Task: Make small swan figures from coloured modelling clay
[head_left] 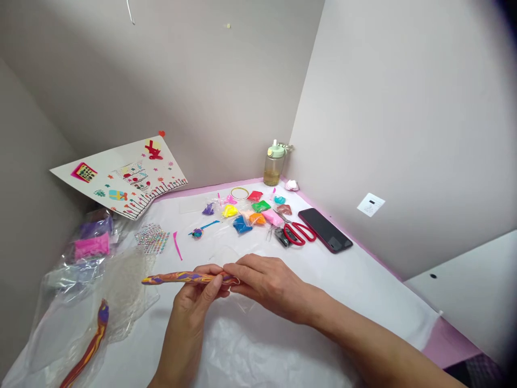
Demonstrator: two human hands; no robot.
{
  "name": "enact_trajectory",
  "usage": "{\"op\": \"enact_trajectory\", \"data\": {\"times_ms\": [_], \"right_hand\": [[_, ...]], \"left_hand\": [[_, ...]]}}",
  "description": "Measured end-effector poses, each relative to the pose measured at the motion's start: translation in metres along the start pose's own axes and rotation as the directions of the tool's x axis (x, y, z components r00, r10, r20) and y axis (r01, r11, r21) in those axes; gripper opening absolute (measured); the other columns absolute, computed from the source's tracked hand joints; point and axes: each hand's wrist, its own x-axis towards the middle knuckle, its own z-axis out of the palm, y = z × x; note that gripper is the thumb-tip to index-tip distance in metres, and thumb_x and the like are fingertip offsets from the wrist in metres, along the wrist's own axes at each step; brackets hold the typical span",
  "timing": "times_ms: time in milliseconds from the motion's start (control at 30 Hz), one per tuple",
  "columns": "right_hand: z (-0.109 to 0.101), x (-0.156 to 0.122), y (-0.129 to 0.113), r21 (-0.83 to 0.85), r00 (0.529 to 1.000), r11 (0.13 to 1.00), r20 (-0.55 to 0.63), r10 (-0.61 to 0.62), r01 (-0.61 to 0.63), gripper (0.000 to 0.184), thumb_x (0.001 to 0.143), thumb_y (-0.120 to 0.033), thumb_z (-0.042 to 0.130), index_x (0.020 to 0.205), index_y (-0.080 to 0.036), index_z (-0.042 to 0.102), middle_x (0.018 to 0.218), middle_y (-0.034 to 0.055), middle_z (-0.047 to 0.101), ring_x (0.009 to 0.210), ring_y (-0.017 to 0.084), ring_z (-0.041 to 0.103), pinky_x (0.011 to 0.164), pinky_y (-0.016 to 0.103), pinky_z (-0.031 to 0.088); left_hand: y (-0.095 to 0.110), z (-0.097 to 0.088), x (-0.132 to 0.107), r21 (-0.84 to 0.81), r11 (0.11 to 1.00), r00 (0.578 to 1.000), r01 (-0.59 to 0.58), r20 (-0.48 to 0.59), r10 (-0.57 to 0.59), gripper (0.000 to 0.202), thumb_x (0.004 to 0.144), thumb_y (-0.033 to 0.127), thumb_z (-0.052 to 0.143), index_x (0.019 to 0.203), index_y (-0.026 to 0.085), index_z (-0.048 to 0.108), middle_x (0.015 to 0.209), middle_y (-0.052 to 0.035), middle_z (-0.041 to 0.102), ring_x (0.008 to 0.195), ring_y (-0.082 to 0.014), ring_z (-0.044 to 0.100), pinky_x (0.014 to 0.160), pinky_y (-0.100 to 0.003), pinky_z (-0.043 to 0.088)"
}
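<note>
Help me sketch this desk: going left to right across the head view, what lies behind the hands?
Pink bag → gem sheet → purple packet → blue packet → scissors → phone → wall socket

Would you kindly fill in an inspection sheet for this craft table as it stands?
Surface: white sheet covering a pink-edged table, wrinkled near the front.
Job's things: marbled clay roll held level above the sheet; second marbled roll lying on plastic at front left.
Clutter: clay packets, red scissors, phone, bottle, gem sheet, plastic bags.
Grippers: left hand and right hand both pinch the roll's right end.
Cables: none certain; thin white strand high on the wall, kind unclear.
Surroundings: plain corner walls; decorated card leaning at left; wall plate at right.
</note>
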Motion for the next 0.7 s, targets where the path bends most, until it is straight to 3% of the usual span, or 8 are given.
{"op": "enact_trajectory", "data": {"times_ms": [100, 200, 300, 400, 467, 567, 700], "right_hand": [[0.0002, -0.0038, 0.0026, 0.069, 1.000, 0.997, -0.018, 0.017, -0.016, 0.025, 0.103, -0.032, 0.048, 0.118, -0.018, 0.063, 0.095, 0.0069, 0.069, 0.082, 0.015, 0.065, 0.068, 0.025, 0.053], [-0.0002, -0.0050, 0.0037, 0.293, 0.996, 0.953, -0.021, 0.092, -0.082, 0.033, 0.098, -0.030, 0.059, 0.129, -0.019, 0.057, 0.107, 0.0089, 0.067, 0.091, 0.016, 0.065, 0.080, 0.028, 0.054], [-0.0008, -0.0033, 0.0035, 0.628, 0.956, 0.736, 0.048, 0.290, -0.255, 0.053, 0.084, -0.030, 0.077, 0.130, -0.019, 0.053, 0.106, 0.0060, 0.066, 0.083, 0.014, 0.064, 0.079, 0.029, 0.055], [-0.0019, 0.0000, 0.0034, 0.809, 0.879, 0.448, 0.166, 0.447, -0.381, 0.026, 0.084, -0.027, 0.075, 0.103, -0.018, 0.061, 0.088, 0.0006, 0.066, 0.074, 0.012, 0.062, 0.070, 0.025, 0.053], [-0.0032, 0.0017, 0.0036, 0.841, 0.853, 0.370, 0.185, 0.488, -0.395, 0.014, 0.086, -0.024, 0.071, 0.095, -0.018, 0.062, 0.087, 0.0013, 0.067, 0.078, 0.013, 0.064, 0.072, 0.026, 0.052], [-0.0063, 0.0024, 0.0039, 0.815, 0.851, 0.431, 0.135, 0.508, -0.386, 0.010, 0.087, -0.017, 0.066, 0.098, -0.018, 0.066, 0.096, 0.0034, 0.068, 0.086, 0.015, 0.066, 0.077, 0.029, 0.053], [-0.0092, 0.0004, 0.0043, 0.696, 0.890, 0.624, 0.049, 0.454, -0.356, 0.014, 0.088, -0.012, 0.062, 0.098, -0.019, 0.070, 0.096, 0.0030, 0.064, 0.084, 0.014, 0.065, 0.077, 0.029, 0.053]], "left_hand": [[-0.0020, 0.0002, 0.0008, 0.019, 1.000, 1.000, 0.007, -0.015, -0.006, 0.024, 0.088, 0.043, 0.069, 0.098, 0.022, 0.069, 0.115, -0.0009, 0.063, 0.099, -0.0171, 0.062, 0.085, -0.026, 0.054], [-0.0017, 0.0008, 0.0004, -0.019, 1.000, 1.000, 0.014, 0.002, -0.014, 0.020, 0.088, 0.041, 0.069, 0.098, 0.023, 0.068, 0.112, -0.0001, 0.064, 0.102, -0.0173, 0.062, 0.089, -0.027, 0.053], [0.0003, 0.0017, -0.0006, -0.061, 0.998, 1.000, 0.010, 0.028, -0.009, 0.017, 0.091, 0.039, 0.067, 0.097, 0.023, 0.068, 0.109, -0.0002, 0.065, 0.108, -0.0182, 0.061, 0.097, -0.029, 0.051], [0.0001, 0.0013, -0.0007, -0.017, 1.000, 0.998, 0.018, 0.056, -0.017, 0.019, 0.090, 0.040, 0.067, 0.099, 0.023, 0.071, 0.115, -0.0011, 0.062, 0.106, -0.0177, 0.061, 0.096, -0.028, 0.051], [-0.0018, -0.0001, 0.0000, 0.016, 1.000, 0.999, 0.020, 0.038, -0.020, 0.021, 0.088, 0.041, 0.069, 0.098, 0.023, 0.073, 0.124, -0.0005, 0.057, 0.099, -0.0160, 0.062, 0.092, -0.028, 0.053], [-0.0050, -0.0025, 0.0015, 0.048, 0.999, 1.000, 0.006, -0.020, -0.005, 0.023, 0.087, 0.044, 0.069, 0.092, 0.023, 0.074, 0.129, 0.0011, 0.051, 0.094, -0.0146, 0.064, 0.090, -0.028, 0.054], [-0.0054, -0.0011, 0.0033, 0.180, 0.984, 1.000, -0.020, -0.019, 0.024, 0.025, 0.084, 0.047, 0.072, 0.096, 0.025, 0.072, 0.109, 0.0007, 0.060, 0.089, -0.0152, 0.066, 0.083, -0.025, 0.053]]}}
